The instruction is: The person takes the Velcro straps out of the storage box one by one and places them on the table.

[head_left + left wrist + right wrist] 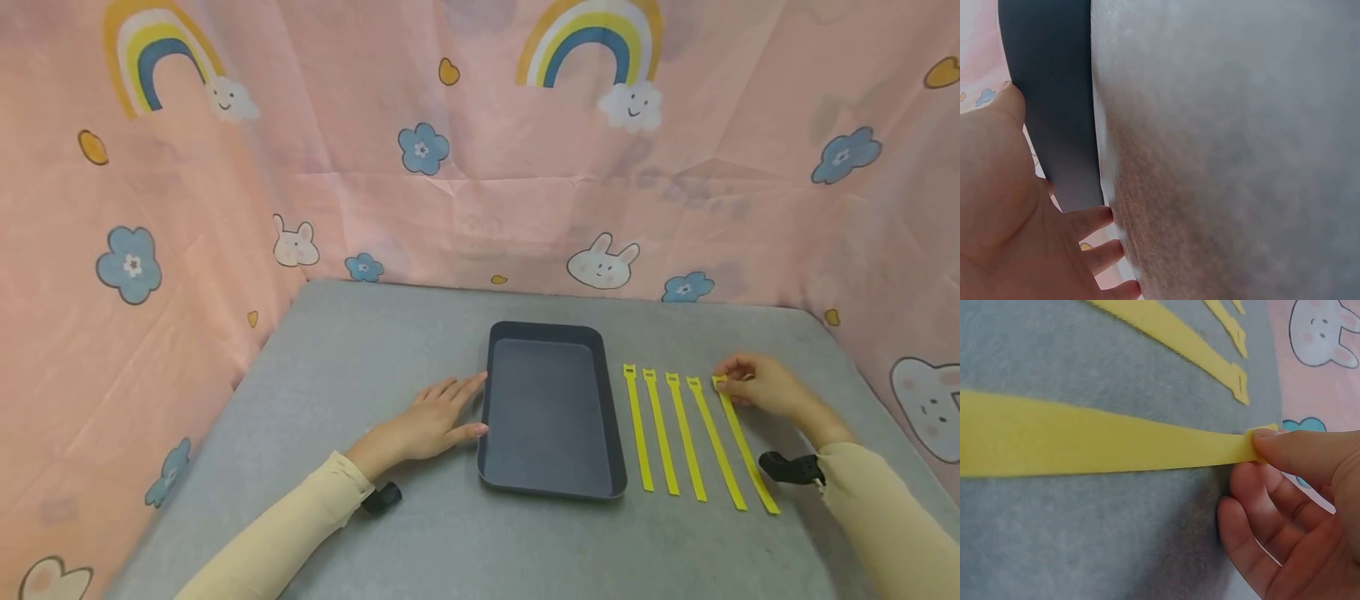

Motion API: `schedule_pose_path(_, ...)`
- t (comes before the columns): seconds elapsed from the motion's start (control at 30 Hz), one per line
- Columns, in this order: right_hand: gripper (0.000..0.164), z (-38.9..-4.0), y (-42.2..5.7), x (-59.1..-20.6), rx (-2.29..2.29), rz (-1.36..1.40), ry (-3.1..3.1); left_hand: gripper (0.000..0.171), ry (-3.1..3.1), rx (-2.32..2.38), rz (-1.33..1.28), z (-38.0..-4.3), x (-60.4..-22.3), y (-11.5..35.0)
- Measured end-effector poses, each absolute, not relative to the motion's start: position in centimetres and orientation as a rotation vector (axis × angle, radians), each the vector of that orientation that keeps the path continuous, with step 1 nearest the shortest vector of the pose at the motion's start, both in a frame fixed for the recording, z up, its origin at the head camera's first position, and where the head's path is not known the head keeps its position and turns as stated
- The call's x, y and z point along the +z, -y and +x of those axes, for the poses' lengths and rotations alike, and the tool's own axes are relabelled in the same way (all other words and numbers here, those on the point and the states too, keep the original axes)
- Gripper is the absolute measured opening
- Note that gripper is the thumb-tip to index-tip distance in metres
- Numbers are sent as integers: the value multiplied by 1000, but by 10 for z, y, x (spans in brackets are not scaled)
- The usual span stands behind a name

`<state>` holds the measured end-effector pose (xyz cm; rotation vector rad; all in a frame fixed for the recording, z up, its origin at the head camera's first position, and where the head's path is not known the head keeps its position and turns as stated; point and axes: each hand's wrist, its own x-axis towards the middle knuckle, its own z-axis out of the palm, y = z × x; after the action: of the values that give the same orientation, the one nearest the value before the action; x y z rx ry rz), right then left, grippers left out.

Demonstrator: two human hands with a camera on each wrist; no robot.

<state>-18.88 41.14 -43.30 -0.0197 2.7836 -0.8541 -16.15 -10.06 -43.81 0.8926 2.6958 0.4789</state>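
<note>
A dark grey rectangular tray [551, 417] lies on the table. Against its left side rests my left hand [431, 425], fingers spread and fairly straight; in the left wrist view the palm and fingers [1094, 222] are beside the tray's dark wall [1054, 94]. My right hand [765, 387] pinches the slotted head of the rightmost yellow hook-and-loop cable tie [750, 454] between thumb and fingers. In the right wrist view this tie [1097, 437] runs leftward from the thumb. Several more yellow cable ties [682, 437] lie in a row between the tray and that hand.
Grey cloth-like surface [360, 350] covers the table. Pink patterned curtains [480, 217] stand around its back and sides. Black wrist cameras [791, 468] are worn at both cuffs, close to the tabletop.
</note>
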Motion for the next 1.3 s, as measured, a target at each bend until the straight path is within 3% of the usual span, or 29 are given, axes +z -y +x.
schedule_pose_path(0.73,27,-189,-412,-440,-822,-55,-2856,79,-2702,482,892,-163,-441,100)
schedule_pose_path(1.3,44,-179,-393,-418,-712,-108,-3123,78,-2735,477,913,-170,-437,107)
